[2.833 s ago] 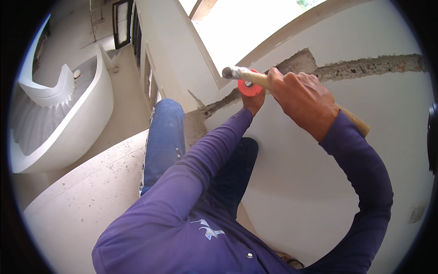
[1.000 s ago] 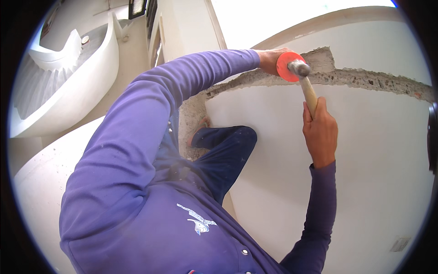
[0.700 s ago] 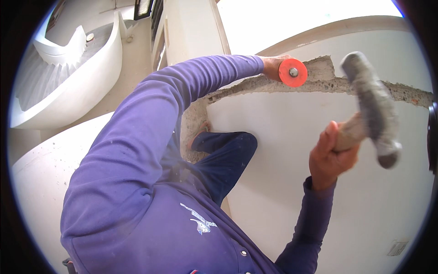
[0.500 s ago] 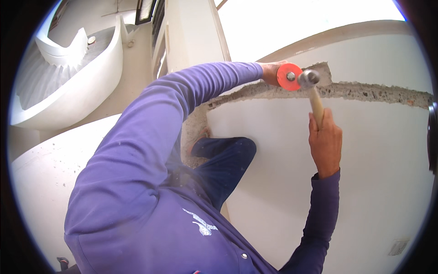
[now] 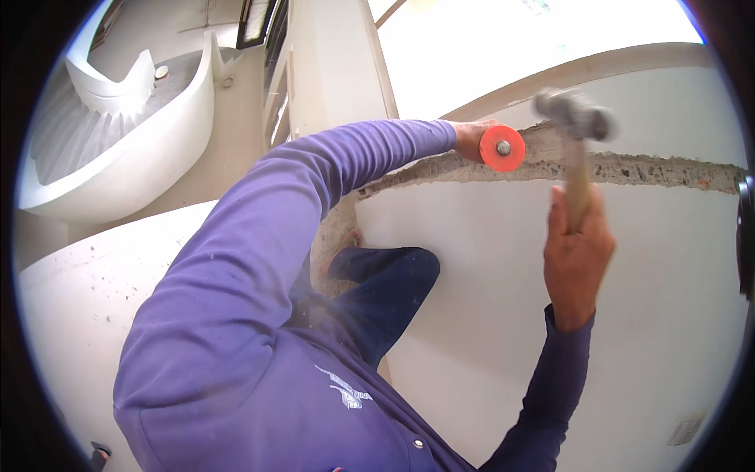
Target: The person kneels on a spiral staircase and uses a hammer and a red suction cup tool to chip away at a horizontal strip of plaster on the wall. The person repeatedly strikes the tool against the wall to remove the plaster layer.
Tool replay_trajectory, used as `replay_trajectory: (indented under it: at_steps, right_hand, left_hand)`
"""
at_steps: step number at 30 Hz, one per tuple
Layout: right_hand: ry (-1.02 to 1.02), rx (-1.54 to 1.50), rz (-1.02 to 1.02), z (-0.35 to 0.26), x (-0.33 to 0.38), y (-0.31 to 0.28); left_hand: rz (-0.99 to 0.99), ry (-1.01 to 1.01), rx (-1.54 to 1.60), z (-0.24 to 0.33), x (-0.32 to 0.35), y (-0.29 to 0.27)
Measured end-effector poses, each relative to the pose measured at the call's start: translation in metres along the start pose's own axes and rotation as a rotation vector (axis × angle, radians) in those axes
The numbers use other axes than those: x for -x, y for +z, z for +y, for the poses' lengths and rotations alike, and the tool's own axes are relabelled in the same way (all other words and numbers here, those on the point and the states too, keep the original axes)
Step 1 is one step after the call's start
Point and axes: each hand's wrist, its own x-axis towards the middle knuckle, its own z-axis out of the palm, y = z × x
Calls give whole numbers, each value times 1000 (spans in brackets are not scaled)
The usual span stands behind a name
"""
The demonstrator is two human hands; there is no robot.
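Now the right hand (image 5: 578, 259) is wrapped tight around the pale wooden handle of the hammer (image 5: 576, 157), fingers curled fully about the shaft, thumb side toward the wall. Its grey metal head is blurred, up just right of the orange disc and a little apart from it. That disc is the round hand guard of the chisel (image 5: 502, 148), bright orange plastic with a small grey metal stud showing at its centre. The chisel's shaft is hidden behind the guard. The left hand (image 5: 470, 138) is behind the guard too, mostly covered; it appears closed around the tool, though the fingers cannot be made out.

The chisel sits at the long rough groove (image 5: 661, 169) cut across the smooth white wall (image 5: 472, 315). The groove is grey and gritty, crumbly at its edges, with pebbly aggregate exposed, and it bends with the lens from the left arm across to the right rim. Both arms are in a purple long sleeve (image 5: 259, 259), the cloth speckled with pale dust. Dark blue trousers (image 5: 389, 291) show below the arm. Far below on the left, a white curved staircase (image 5: 110, 134) sweeps around with smooth plastered sides.
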Motion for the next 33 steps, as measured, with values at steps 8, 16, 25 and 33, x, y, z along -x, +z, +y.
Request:
replay_trajectory:
  at_steps: [8,16,25,33]
  right_hand:
    - [2,390,-304,80,23,40]
    - [94,-413,273,6,28,-14]
    - [36,116,-56,40,0,6]
    - [-88,-40,65,64,25,40]
  left_hand:
    - [-48,-3,116,10,-11,11]
    - [-70,-99,-36,-2,-8,9]
    - [-44,-93,34,3,-10,4]
    - [-12,-48,28,-1,-18,15]
